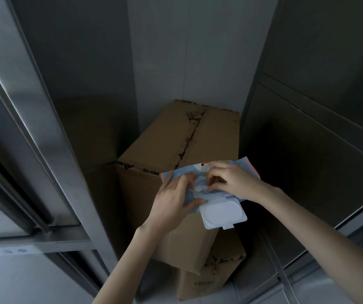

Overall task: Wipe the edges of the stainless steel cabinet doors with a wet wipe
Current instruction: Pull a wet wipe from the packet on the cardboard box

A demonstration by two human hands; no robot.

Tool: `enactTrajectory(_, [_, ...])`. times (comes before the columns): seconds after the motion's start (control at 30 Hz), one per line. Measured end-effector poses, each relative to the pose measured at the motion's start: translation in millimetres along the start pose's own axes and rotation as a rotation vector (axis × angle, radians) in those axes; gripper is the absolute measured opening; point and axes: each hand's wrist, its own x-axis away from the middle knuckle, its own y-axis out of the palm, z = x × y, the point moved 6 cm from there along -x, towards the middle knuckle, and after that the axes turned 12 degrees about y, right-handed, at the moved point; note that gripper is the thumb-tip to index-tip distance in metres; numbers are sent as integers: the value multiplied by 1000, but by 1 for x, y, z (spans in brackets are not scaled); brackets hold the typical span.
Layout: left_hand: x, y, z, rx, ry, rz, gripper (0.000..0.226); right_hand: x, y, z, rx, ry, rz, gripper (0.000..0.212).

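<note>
**Operator:** Report hand status.

**Inspector:** The left hand (174, 194) lies on the wet wipe pack (200, 170), its fingers (186, 181) straight and slightly apart, pressing down. The right hand (231, 178) has its fingers (214, 179) curled together, pinching at the pack's opening. Whether a wipe is caught cannot be told.

**Operator:** Where is the pack?

**Inspector:** It rests on the upper cardboard box (176, 137), white lid (222, 216) flipped open toward the viewer. A lower box (215, 273) sits beneath.

**Operator:** And the surroundings?

**Inspector:** There is a stainless steel cabinet door (33, 106) to the left and a steel cabinet front (307, 150) to the right. The boxes stand between them, with a grey wall panel (187, 51) behind.
</note>
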Motion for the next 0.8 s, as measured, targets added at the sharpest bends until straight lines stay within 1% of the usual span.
enactTrajectory(0.17, [-2,-2,-2,21,-9,29,59,-3,7,-8,140,-14,67,4])
enactTrajectory(0.23, [-3,-5,-2,49,-16,39,57,-4,10,-5,105,15,83,6])
enactTrajectory(0.3, [-4,-9,-2,65,-28,43,54,-4,10,0,-40,65,88,14])
enactTrajectory(0.4, [-15,-19,-2,19,-24,56,49,-3,7,1,-274,135,115,26])
enactTrajectory(0.47, [-24,-21,-5,-3,-45,24,48,-5,-2,0,-482,177,159,23])
enactTrajectory(0.53, [-27,-15,-10,2,-106,-58,49,-7,-24,-1,-661,181,289,17])
enactTrajectory(0.6, [-25,-11,-11,15,-106,-29,49,-9,-56,-9,-631,92,416,15])
enactTrajectory(0.67, [-26,-12,-13,68,-125,54,54,-13,-75,-18,-482,42,439,10])
enactTrajectory(0.73, [-30,-11,-19,94,-172,106,65,-13,-83,-17,-407,54,439,8])
enactTrajectory(0.8, [-36,-12,-28,81,-238,124,70,-8,-86,-8,-424,88,466,6])
